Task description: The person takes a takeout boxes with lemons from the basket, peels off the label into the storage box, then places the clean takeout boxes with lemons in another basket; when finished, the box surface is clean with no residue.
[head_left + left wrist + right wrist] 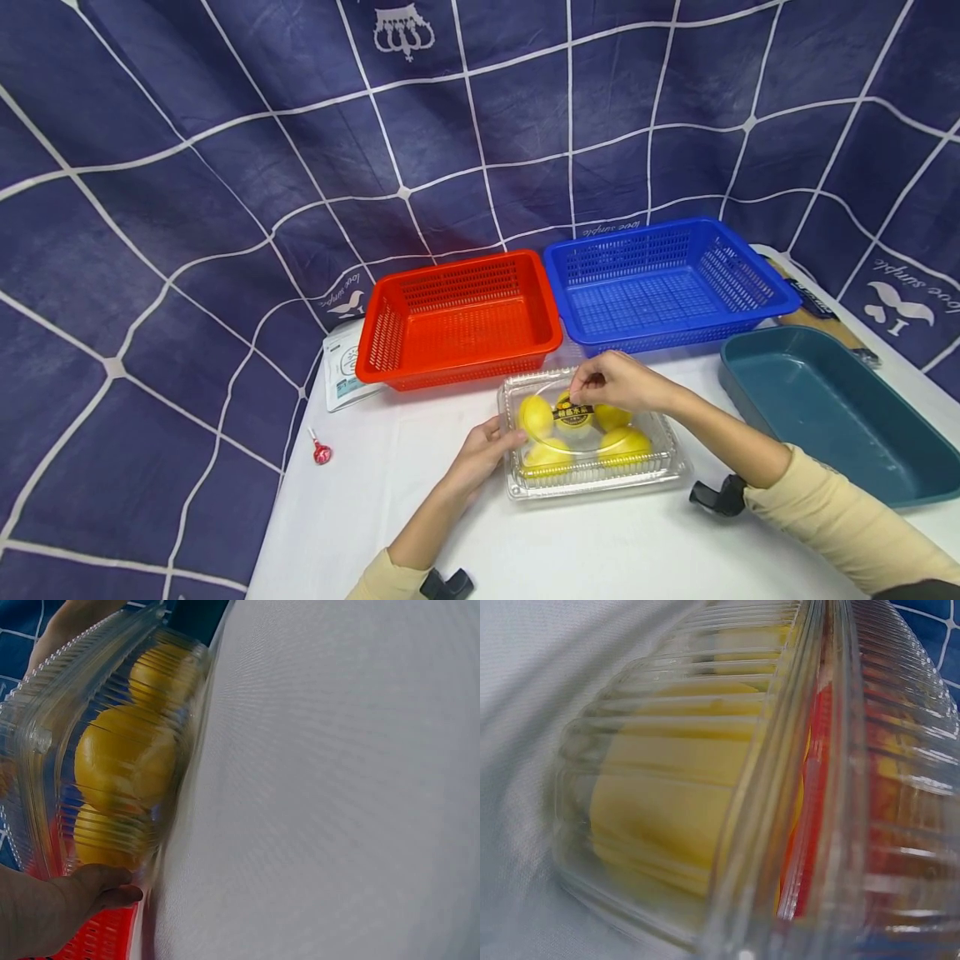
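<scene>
- Head view: clear plastic container (600,483) sits on the white table (360,517), just right of centre in the lower half of the frame; several yellow fruits (626,446) inside.
- Head view: left hand (478,454) grips the container's left side, thumb over the lid, other fingers partly hidden behind it.
- Head view: right hand (618,382) is over the lid, fingers bent, fingertips at the dark-and-yellow label (573,414). Cannot tell whether they pinch it or only touch.
- Head view: red basket (465,329) above the container, frame centre; blue basket (645,292) beside it, to the right. Teal tray (840,400) at lower right. Red lollipop (322,452) left of centre, well apart from the container; white packet (341,367) partly under the red basket's left edge.
- Left wrist view: container stands on the white surface in the left half, fruits visible through its ribbed side. Left thumb and a finger hold its end at lower left; red basket shows beneath them.
- Right wrist view: container wall and rim fill most of the frame, slightly blurred; yellow fruit left of centre behind the ribs, blue gridded cloth (930,634) at upper right.
</scene>
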Motion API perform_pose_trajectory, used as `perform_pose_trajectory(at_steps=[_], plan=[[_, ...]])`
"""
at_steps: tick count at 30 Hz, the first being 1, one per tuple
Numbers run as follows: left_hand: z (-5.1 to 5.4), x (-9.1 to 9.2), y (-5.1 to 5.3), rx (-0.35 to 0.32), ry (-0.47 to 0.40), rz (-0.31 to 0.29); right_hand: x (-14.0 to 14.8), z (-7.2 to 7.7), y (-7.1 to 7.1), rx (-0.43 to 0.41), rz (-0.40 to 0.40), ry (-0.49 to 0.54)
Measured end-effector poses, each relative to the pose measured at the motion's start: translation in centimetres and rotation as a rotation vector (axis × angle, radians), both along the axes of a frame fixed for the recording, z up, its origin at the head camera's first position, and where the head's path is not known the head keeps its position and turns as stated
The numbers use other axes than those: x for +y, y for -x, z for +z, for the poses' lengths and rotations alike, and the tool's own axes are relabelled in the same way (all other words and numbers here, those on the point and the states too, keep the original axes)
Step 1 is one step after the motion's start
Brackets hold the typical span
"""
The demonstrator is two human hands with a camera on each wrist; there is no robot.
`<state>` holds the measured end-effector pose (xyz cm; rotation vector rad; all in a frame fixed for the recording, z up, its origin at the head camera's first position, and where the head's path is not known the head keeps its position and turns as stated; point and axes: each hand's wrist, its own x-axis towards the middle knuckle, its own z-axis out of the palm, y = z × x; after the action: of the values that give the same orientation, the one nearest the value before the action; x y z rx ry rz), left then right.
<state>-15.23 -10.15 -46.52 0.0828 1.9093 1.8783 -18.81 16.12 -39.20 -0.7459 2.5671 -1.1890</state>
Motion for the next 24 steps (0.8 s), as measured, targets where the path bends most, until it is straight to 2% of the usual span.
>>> perform_pose_trajectory(at_steps=[7,24], plan=[[0.0,0.01,-0.01,-0.004,0.0,0.002,0.04,0.06,-0.07,-0.031,-0.005,0.017],[0.06,0.03,-0.11,-0.001,-0.017,-0.009,0.43,0.6,-0.35,-0.032,0.024,0.014]])
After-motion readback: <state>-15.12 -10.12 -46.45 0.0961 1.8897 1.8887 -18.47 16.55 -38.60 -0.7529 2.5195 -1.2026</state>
